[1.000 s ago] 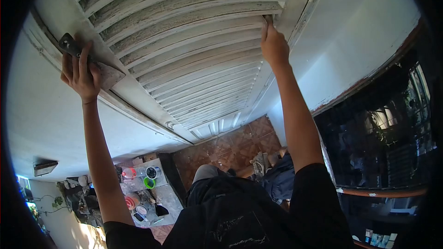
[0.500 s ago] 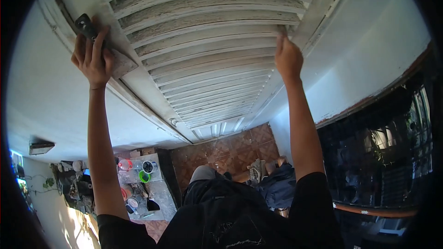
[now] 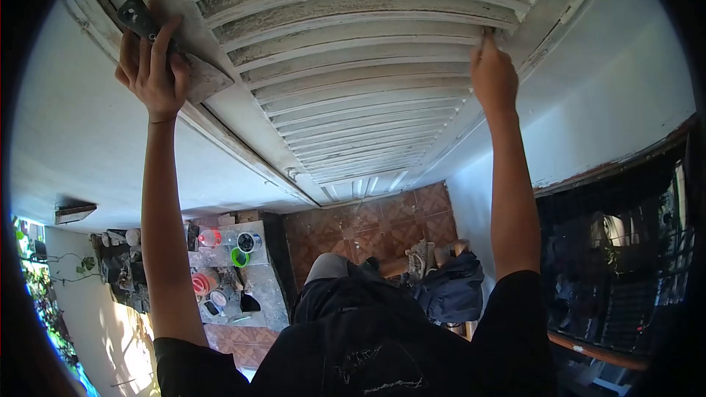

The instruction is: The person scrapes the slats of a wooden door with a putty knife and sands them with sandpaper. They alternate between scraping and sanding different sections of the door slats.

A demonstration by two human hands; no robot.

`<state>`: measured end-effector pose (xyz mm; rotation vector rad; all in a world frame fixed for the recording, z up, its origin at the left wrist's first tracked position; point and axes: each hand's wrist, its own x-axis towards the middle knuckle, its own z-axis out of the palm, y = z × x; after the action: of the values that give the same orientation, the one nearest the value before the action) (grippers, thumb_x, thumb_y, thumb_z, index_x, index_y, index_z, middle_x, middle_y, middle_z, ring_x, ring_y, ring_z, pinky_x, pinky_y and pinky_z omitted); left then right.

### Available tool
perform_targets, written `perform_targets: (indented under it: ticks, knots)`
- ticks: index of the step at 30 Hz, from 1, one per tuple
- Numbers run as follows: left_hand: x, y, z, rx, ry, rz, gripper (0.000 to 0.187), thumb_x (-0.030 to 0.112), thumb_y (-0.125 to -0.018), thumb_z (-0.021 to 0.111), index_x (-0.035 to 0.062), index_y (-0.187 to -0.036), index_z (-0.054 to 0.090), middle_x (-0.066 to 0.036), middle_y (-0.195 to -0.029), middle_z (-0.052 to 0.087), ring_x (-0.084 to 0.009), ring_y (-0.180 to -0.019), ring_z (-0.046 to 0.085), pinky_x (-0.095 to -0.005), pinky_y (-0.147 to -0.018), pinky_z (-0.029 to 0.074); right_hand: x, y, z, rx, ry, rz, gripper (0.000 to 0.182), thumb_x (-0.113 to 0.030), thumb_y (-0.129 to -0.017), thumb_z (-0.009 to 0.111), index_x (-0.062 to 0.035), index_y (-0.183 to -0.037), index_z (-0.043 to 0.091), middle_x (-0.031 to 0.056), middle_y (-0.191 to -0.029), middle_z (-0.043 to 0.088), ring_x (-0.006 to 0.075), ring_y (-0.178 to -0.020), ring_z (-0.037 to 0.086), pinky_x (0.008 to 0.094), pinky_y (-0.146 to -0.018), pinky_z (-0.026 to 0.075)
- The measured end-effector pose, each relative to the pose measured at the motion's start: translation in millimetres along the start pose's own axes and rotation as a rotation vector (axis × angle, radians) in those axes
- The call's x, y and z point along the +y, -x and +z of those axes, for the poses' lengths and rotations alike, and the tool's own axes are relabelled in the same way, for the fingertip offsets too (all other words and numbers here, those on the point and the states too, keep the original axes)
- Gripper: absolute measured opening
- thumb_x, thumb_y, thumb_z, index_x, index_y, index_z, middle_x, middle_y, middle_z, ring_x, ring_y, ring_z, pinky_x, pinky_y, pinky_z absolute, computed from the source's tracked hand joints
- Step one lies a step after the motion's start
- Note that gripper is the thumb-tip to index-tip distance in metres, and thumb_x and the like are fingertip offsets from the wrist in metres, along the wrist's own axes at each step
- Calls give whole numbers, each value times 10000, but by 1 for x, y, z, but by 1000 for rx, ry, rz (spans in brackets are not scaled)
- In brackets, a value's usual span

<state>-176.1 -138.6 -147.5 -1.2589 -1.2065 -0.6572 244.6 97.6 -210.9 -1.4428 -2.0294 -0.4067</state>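
Note:
A white louvered shutter (image 3: pixel 316 73) with worn, flaking paint on its slats fills the upper middle. At its left frame, my left hand (image 3: pixel 154 73) grips a putty knife with a dark handle (image 3: pixel 138 18); the wide, stained blade (image 3: pixel 207 81) lies near the frame. My right hand (image 3: pixel 494 77) is closed at the right end of the slats, around a small thing whose tip shows above the fingers, too small to name.
Tubs and a green-rimmed cup (image 3: pixel 240 256) stand on a grey table (image 3: pixel 266 290) at lower left. A dark bag (image 3: pixel 450 290) lies on the tiled floor (image 3: pixel 353 231). A dark window (image 3: pixel 618 265) is at right.
My right hand has moved right and slightly up along the slats. My left hand keeps its hold on the putty knife. The whole view has shifted a little.

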Motion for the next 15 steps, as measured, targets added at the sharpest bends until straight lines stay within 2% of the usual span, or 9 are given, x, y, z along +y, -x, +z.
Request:
perform_targets:
  ticks: [1,4,8,9,11,12,15]
  knots:
    - [1,0,-1,3,5,1,391,229,-844,485,250,-1200,646,-23,-1339,594,-257,-1298,455,-349,-975,267,-6,3,-4,1,3,5,401,-329,-967,484,-155,-1325,529,160,-773,685,357,-716,681,473,-616,545]
    - [0,-1,-2,4,23,9,396,234,-843,490,249,-1207,642,-18,-1341,591,-251,-1297,456,-346,-974,268,3,6,-19,-97,100,-208,403,-294,-943,522,-206,-1336,521,139,-752,683,324,-679,687,422,-597,552]
    - [2,-2,-2,1,15,0,406,231,-829,500,247,-1209,642,-9,-1354,581,-244,-1298,455,-345,-975,268,25,-9,-31,-178,45,-9,385,-291,-947,503,-162,-1306,554,187,-799,677,381,-730,671,488,-649,539]
    - [2,-2,-3,-9,16,-4,412,228,-822,503,247,-1210,641,-6,-1358,578,-243,-1297,455,-346,-976,268,20,-7,-19,-174,46,-10,385,-291,-947,503,-162,-1306,554,187,-799,677,381,-730,671,488,-649,539]
    - [1,0,-3,-8,12,-2,417,229,-819,507,246,-1213,640,-3,-1358,578,-242,-1295,455,-345,-977,267,2,3,9,15,-87,-95,358,-286,-950,498,-146,-1270,575,183,-764,671,387,-702,668,500,-634,538]
    - [1,1,-2,-7,8,-1,421,230,-815,511,246,-1216,639,-1,-1359,577,-242,-1293,455,-344,-978,267,-14,8,9,-6,-3,-156,363,-273,-945,496,-197,-1293,565,164,-705,656,326,-652,680,454,-584,542]
    - [1,-2,-5,-15,23,4,423,230,-811,515,245,-1215,641,4,-1351,582,-242,-1287,460,-343,-980,268,-23,15,-32,-130,73,-196,363,-265,-938,512,-184,-1287,566,168,-704,657,319,-624,677,458,-557,537]
